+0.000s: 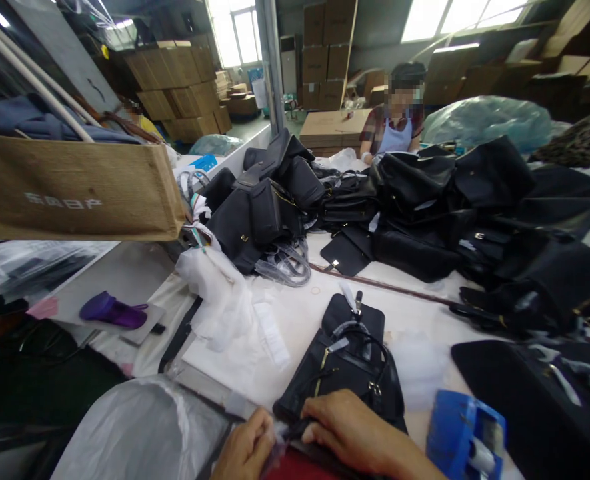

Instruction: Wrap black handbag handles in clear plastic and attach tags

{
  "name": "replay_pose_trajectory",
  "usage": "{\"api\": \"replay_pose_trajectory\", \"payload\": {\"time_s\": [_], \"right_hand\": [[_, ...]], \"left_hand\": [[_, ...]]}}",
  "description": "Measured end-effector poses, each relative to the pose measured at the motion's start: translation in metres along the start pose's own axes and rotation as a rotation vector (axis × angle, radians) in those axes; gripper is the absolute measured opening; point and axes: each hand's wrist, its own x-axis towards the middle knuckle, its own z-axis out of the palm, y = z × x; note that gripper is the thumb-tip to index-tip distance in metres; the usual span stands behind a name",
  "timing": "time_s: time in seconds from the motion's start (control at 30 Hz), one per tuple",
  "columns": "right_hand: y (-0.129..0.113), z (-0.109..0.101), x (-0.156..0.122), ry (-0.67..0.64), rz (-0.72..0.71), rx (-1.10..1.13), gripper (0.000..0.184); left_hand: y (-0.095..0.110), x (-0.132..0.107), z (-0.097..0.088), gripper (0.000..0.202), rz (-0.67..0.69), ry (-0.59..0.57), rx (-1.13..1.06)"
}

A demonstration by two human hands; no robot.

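A black backpack (pixel 345 353) with gold zips and buckles lies on the white table right in front of me, its flap pointing away. My right hand (pixel 347 423) is closed at its near edge, fingers curled over a black strap-like part. Close beside it, my left hand (pixel 249 441) is closed with fingertips pinched on crumpled clear plastic (pixel 277 443). Part of the black piece between the hands is hidden by the fingers. Something red (pixel 299 465) shows below them at the bottom edge.
A blue tape dispenser (pixel 465 433) stands right of the backpack. Several black bags (pixel 415 187) are heaped across the table. A whitish plastic bag (pixel 129 427) opens at lower left, near a purple case (pixel 113 311). A tan jute bag (pixel 79 187) hangs upper left. A co-worker (pixel 397 127) sits opposite.
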Motion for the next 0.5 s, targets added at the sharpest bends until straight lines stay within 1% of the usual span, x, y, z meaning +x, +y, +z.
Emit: {"api": "replay_pose_trajectory", "payload": {"time_s": [0.1,0.17,0.23,0.33,0.4,0.47,0.5], "right_hand": [[-0.008,0.005,0.011,0.004,-0.020,-0.056,0.017],[-0.009,0.005,0.014,-0.006,-0.039,-0.081,0.018],[-0.006,0.001,0.014,-0.031,-0.060,-0.089,0.020],[-0.003,-0.007,0.011,-0.069,-0.052,-0.072,0.025],[-0.004,-0.011,0.009,-0.059,-0.055,-0.062,0.027],[-0.006,-0.015,0.006,-0.039,-0.083,-0.074,0.032],[-0.007,-0.016,0.005,-0.030,-0.098,-0.086,0.031]], "left_hand": [[0.000,0.003,0.002,0.032,-0.013,-0.015,-0.081],[-0.002,0.003,0.003,0.034,-0.014,-0.013,-0.110],[-0.004,0.003,0.004,0.036,-0.013,-0.033,-0.145],[-0.006,0.004,0.007,0.038,-0.047,-0.091,-0.223],[-0.008,0.005,0.009,0.039,-0.079,-0.109,-0.266],[-0.011,0.007,0.010,0.041,-0.098,-0.114,-0.295],[-0.013,0.009,0.009,0.042,-0.105,-0.119,-0.311]]}}
